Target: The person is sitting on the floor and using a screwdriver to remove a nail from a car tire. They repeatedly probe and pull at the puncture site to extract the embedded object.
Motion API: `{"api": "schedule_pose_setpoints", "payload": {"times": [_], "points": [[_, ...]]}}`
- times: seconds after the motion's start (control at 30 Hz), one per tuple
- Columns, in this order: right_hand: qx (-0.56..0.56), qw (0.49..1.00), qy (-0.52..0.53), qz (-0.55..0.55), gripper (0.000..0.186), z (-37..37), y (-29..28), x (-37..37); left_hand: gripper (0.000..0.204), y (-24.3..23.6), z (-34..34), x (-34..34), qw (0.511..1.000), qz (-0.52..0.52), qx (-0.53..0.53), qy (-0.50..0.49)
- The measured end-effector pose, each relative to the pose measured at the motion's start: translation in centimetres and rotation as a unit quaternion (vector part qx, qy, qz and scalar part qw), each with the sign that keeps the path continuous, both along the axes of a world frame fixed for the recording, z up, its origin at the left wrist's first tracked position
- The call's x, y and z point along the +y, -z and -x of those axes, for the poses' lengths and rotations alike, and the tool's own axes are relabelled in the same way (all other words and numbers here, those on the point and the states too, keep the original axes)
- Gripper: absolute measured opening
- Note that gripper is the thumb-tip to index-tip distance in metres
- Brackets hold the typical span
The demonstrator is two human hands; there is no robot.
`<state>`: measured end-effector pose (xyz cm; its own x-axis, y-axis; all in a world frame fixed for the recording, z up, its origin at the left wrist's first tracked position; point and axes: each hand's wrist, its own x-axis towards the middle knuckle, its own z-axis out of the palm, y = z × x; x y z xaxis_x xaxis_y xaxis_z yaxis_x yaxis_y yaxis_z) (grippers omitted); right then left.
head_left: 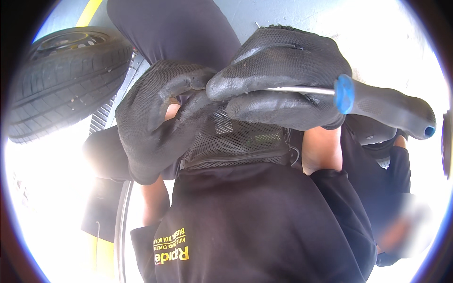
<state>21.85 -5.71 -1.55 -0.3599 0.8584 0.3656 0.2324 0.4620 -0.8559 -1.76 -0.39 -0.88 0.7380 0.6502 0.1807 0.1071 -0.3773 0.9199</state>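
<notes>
Both my hands wear black coated work gloves and meet in front of my chest. My right hand [283, 70] is closed round the thin metal shaft of a screwdriver [343, 94], its fingers pressed along the steel. The black handle with a blue collar and blue end points out to the right. Where the shaft's tip would be, the gloved fingers hide it. My left hand [151, 113] is closed in a pinch, its thumb and finger touching my right fingertips. Whatever lies in that pinch is hidden.
A tyre on a dark steel wheel [71, 89] stands at the left, beside a slotted floor grate [101, 115]. My bent leg [174, 28] is at the top. At the right edge another person in dark clothes [387, 188] is close by, partly blurred.
</notes>
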Motion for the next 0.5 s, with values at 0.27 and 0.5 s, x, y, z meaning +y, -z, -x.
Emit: {"api": "schedule_pose_setpoints", "payload": {"times": [0.27, 0.5], "points": [[-0.001, 1.0, 0.004, -0.013, 0.03, 0.1, -1.1, -0.1, 0.015, -0.8, 0.5, -0.1, 0.999, 0.007, 0.034, -0.016], [-0.011, 1.0, 0.004, -0.023, 0.031, 0.3, -1.7, 0.4, 0.01, -0.6, 0.9, 0.2, 0.999, 0.019, -0.013, -0.042]]}}
